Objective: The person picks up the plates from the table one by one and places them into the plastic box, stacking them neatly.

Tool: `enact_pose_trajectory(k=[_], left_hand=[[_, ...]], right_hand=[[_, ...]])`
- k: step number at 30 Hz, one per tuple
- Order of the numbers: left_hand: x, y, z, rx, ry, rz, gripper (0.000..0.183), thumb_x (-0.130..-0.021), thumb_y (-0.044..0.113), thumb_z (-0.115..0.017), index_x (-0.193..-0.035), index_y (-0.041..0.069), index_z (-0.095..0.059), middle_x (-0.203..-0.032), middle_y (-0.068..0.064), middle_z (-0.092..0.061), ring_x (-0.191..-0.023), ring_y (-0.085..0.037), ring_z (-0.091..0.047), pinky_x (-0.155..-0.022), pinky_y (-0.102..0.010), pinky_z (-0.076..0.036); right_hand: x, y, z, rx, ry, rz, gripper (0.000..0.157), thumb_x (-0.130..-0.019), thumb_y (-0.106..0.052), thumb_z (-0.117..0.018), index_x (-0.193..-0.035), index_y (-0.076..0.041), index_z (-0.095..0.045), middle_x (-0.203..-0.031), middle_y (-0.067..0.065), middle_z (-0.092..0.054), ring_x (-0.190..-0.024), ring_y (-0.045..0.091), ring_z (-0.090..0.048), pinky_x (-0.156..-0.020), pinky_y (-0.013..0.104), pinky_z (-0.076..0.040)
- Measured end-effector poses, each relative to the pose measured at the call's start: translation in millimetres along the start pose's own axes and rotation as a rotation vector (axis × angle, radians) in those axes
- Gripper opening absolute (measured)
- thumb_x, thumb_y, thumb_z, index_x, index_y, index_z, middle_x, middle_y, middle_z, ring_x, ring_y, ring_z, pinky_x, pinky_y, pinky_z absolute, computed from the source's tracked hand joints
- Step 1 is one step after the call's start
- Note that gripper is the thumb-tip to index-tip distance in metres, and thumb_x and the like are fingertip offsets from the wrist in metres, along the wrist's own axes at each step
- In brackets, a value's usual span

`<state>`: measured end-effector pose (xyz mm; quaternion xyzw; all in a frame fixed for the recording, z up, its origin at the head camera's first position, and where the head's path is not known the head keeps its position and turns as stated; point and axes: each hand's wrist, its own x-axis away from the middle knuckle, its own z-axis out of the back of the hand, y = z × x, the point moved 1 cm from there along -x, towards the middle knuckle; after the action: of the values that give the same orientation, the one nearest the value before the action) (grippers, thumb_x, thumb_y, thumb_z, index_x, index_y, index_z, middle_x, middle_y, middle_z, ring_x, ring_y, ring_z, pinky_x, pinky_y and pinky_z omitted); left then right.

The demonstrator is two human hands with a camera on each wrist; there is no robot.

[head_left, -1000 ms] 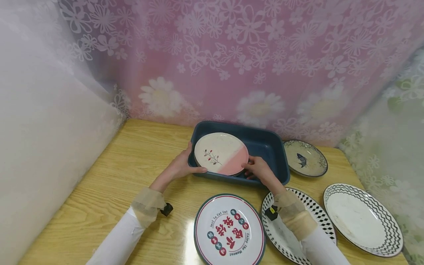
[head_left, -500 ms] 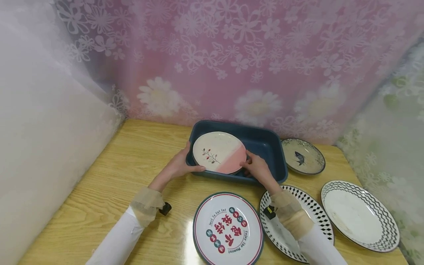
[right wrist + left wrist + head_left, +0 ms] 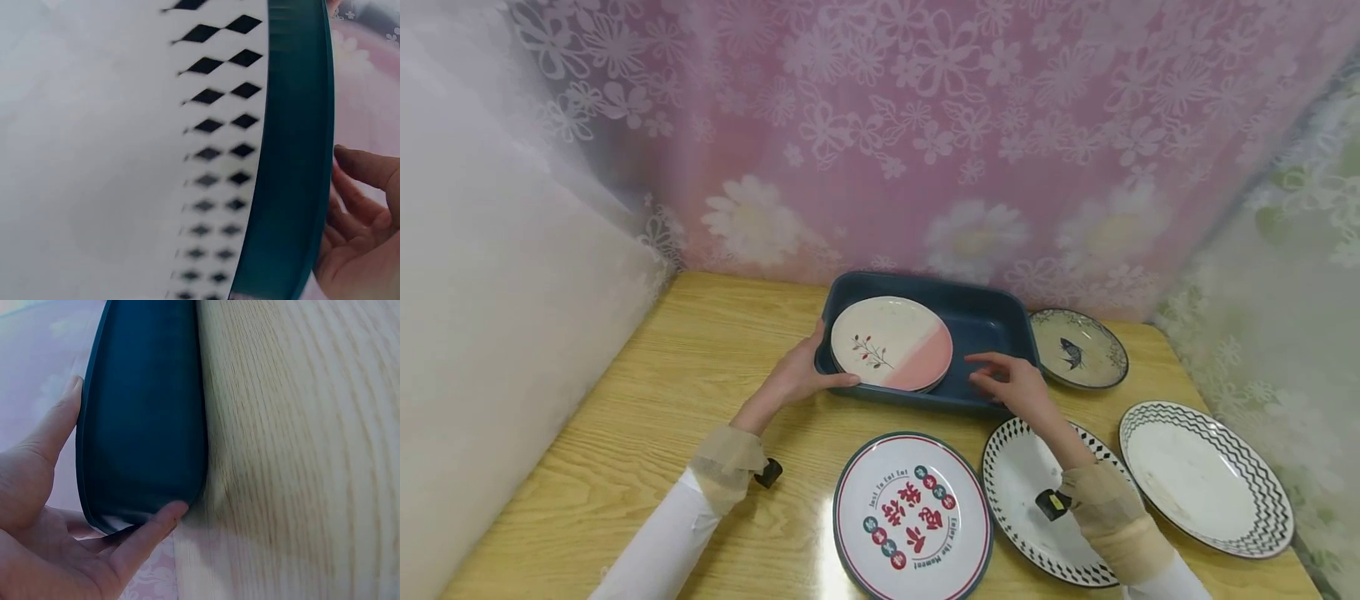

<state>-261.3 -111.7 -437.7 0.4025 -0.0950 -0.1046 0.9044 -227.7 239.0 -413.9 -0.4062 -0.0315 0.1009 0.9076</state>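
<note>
Head view: a blue tub [image 3: 985, 329] sits on the tabletop [image 3: 722, 325], its long axis running left to right, the right end slightly nearer the person. In its left half lies a pink-and-white plate [image 3: 891, 337], with another rim showing beneath. It looks oval, wider from left to right; its pink part faces right and toward the person. The left hand [image 3: 793, 371] holds the tub's near left corner, thumb along the front rim. The right hand [image 3: 1018, 387] is over the tub's right half, apart from the plate, its grip loosely open and holding nothing. A diamond-edged plate [image 3: 1022, 475] lies under the right forearm.

Left wrist view: thumb and fingers are spread around the tub's corner, touching it.

Right wrist view: the diamond-edged plate fills much of the frame; the right hand's fingers are partly hidden behind the tub's wall, and whether the thumb touches the rim cannot be told.
</note>
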Motion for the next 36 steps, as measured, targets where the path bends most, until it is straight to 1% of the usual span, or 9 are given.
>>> enact_pose_trajectory(k=[4,9,14,17,20,24,31,33,36], left_hand=[[0.1,-0.7,-0.6,-0.012,0.012,0.006,0.126,-0.080,0.053,-0.083,-0.163,0.009,0.000,-0.165,-0.022,-0.022,-0.149,-0.041,-0.028,-0.116,-0.057,-0.033],[0.7,-1.2,-1.6,-0.022,0.033,0.017,0.125,-0.079,0.053,-0.083,-0.163,0.008,-0.003,-0.165,-0.022,-0.022,-0.149,-0.041,-0.028,-0.116,-0.056,-0.034],[0.2,-1.3,-3.1,-0.014,0.031,0.024,0.126,-0.079,0.054,-0.084,-0.163,0.008,-0.003,-0.165,-0.023,-0.023,-0.149,-0.041,-0.028,-0.116,-0.057,-0.033],[-0.9,-2.5,-4.1,-0.015,0.021,0.030,0.126,-0.079,0.056,-0.082,-0.164,0.010,-0.001,-0.165,-0.022,-0.021,-0.150,-0.041,-0.026,-0.117,-0.057,-0.033],[-0.9,-3.1,-4.0,-0.023,0.020,0.031,0.126,-0.080,0.056,-0.082,-0.164,0.010,0.000,-0.165,-0.022,-0.020,-0.150,-0.040,-0.026,-0.117,-0.057,-0.033],[2.2,-2.9,-2.0,-0.025,0.026,0.023,0.124,-0.081,0.054,-0.082,-0.163,0.008,-0.001,-0.165,-0.022,-0.021,-0.150,-0.041,-0.027,-0.117,-0.057,-0.033],[3.9,-0.2,-2.0,-0.020,0.028,-0.007,0.122,-0.082,0.053,-0.081,-0.163,0.006,-0.003,-0.165,-0.023,-0.022,-0.149,-0.042,-0.028,-0.116,-0.057,-0.034],[4.0,0.5,-2.4,-0.016,0.029,-0.007,0.122,-0.082,0.053,-0.081,-0.163,0.007,-0.003,-0.165,-0.022,-0.022,-0.149,-0.042,-0.028,-0.116,-0.058,-0.033],[3.8,0.8,-2.5,-0.012,0.029,-0.005,0.122,-0.082,0.052,-0.081,-0.163,0.007,-0.002,-0.165,-0.022,-0.022,-0.149,-0.042,-0.027,-0.116,-0.057,-0.033]], right_hand=[[16.9,7.4,14.6,-0.080,0.058,0.064,0.033,-0.101,-0.014,-0.063,-0.132,-0.003,-0.065,-0.106,0.025,-0.070,-0.089,0.029,-0.072,-0.074,0.027,-0.061],[38.6,14.5,39.8,-0.147,0.154,0.094,0.033,-0.104,-0.016,-0.060,-0.132,0.001,-0.064,-0.108,0.023,-0.069,-0.086,0.017,-0.072,-0.076,0.027,-0.061],[58.0,25.9,62.2,-0.111,0.284,0.029,0.034,-0.105,-0.024,-0.057,-0.127,0.002,-0.063,-0.097,0.014,-0.070,-0.081,0.011,-0.070,-0.072,0.024,-0.061],[65.3,35.6,70.0,-0.012,0.312,-0.023,0.035,-0.106,-0.028,-0.055,-0.123,0.002,-0.062,-0.094,0.016,-0.070,-0.079,0.017,-0.071,-0.070,0.026,-0.061],[68.5,44.9,73.1,0.173,0.246,-0.055,0.034,-0.107,-0.028,-0.054,-0.122,0.000,-0.064,-0.101,0.020,-0.071,-0.087,0.027,-0.071,-0.072,0.036,-0.061],[65.8,54.2,72.9,0.352,0.068,-0.059,0.031,-0.105,-0.023,-0.059,-0.123,-0.001,-0.068,-0.115,0.021,-0.070,-0.101,0.041,-0.067,-0.077,0.048,-0.057],[59.1,67.1,78.9,0.428,-0.285,-0.116,0.036,-0.101,-0.018,-0.062,-0.126,0.008,-0.064,-0.114,0.025,-0.069,-0.101,0.041,-0.066,-0.078,0.048,-0.057],[57.7,68.8,80.1,0.445,-0.342,-0.126,0.038,-0.101,-0.015,-0.061,-0.128,0.011,-0.062,-0.114,0.027,-0.068,-0.103,0.042,-0.065,-0.081,0.049,-0.056],[55.6,71.3,80.6,0.455,-0.361,-0.127,0.037,-0.102,-0.012,-0.059,-0.129,0.012,-0.060,-0.116,0.028,-0.067,-0.105,0.042,-0.065,-0.082,0.050,-0.056]])
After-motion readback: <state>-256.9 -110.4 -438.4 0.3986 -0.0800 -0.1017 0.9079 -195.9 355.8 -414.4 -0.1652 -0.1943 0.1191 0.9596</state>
